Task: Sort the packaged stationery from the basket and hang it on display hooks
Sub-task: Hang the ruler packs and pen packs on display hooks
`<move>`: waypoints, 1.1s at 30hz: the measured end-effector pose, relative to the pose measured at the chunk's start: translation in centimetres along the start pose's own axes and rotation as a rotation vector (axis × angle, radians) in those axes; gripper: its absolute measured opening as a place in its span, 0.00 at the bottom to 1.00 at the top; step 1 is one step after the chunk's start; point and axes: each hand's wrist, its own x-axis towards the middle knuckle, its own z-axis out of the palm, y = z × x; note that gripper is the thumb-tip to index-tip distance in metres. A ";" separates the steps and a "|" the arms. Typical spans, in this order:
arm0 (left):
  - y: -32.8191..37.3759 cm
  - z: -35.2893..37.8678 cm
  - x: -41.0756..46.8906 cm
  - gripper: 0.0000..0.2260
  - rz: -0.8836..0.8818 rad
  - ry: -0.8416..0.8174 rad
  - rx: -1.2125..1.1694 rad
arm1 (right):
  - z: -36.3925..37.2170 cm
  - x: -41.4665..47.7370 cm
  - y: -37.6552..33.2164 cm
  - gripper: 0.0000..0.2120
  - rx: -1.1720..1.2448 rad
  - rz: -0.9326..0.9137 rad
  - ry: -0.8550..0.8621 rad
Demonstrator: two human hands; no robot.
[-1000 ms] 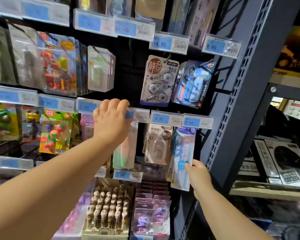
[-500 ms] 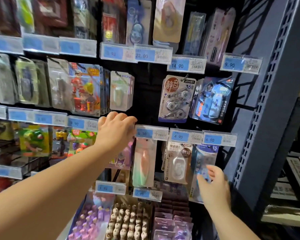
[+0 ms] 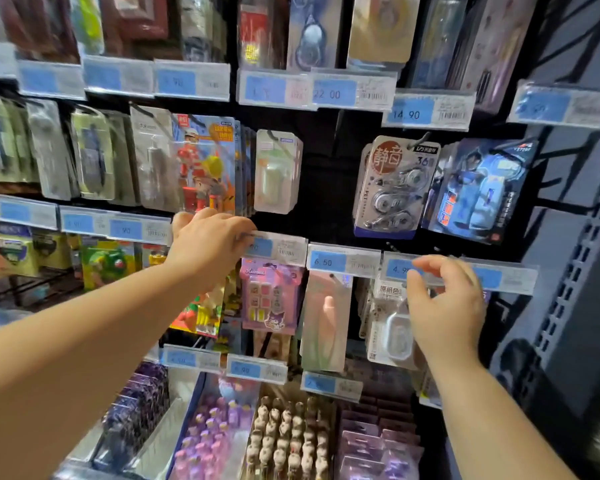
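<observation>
While my left hand [image 3: 210, 244] is curling its fingers against the left end of a price tag [image 3: 278, 248], I cannot tell whether it is gripping | my right hand [image 3: 445, 306] is hovering half-open, holding nothing, before the hanging white correction-tape pack [image 3: 390, 329] | purple pack [image 3: 269, 299] is hanging just below that tag.

Clear plastic price-tag holders with blue labels [image 3: 343, 261] run in rows across the black display wall [image 3: 326, 188]. A grey-blue slotted metal upright [image 3: 575, 341] stands at right.
</observation>
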 end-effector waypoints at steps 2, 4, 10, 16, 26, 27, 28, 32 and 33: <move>-1.0 -0.2 0.2 0.12 0.011 -0.040 0.016 | 0.5 0.9 0.0 0.04 -0.072 -0.066 -0.007; -1.7 -0.2 0.5 0.12 0.043 -0.065 0.012 | 0.9 1.5 0.0 0.05 -0.127 -0.139 -0.031; -2.8 0.6 1.0 0.12 0.082 -0.092 -0.128 | 3.1 3.0 -0.4 0.04 -0.344 -0.172 -0.168; -3.7 0.2 1.2 0.13 0.135 -0.092 -0.104 | 2.8 3.5 -1.2 0.05 -0.364 -0.116 -0.281; -7.1 -5.4 4.2 0.18 0.050 0.475 -0.133 | 3.4 7.9 -10.8 0.09 -0.134 -0.612 -0.108; -7.3 -6.7 5.6 0.18 0.043 0.518 -0.135 | 3.6 9.2 -12.3 0.09 -0.115 -0.678 -0.072; -7.3 -7.9 6.9 0.18 0.036 0.536 -0.133 | 3.9 10.4 -13.6 0.09 -0.112 -0.737 -0.031; -8.2 -10.6 12.0 0.17 0.052 0.458 -0.065 | 5.9 15.2 -17.1 0.13 -0.215 -0.832 0.099; -8.3 -10.9 12.8 0.19 0.075 0.416 -0.035 | 6.4 16.0 -17.6 0.14 -0.246 -0.820 0.097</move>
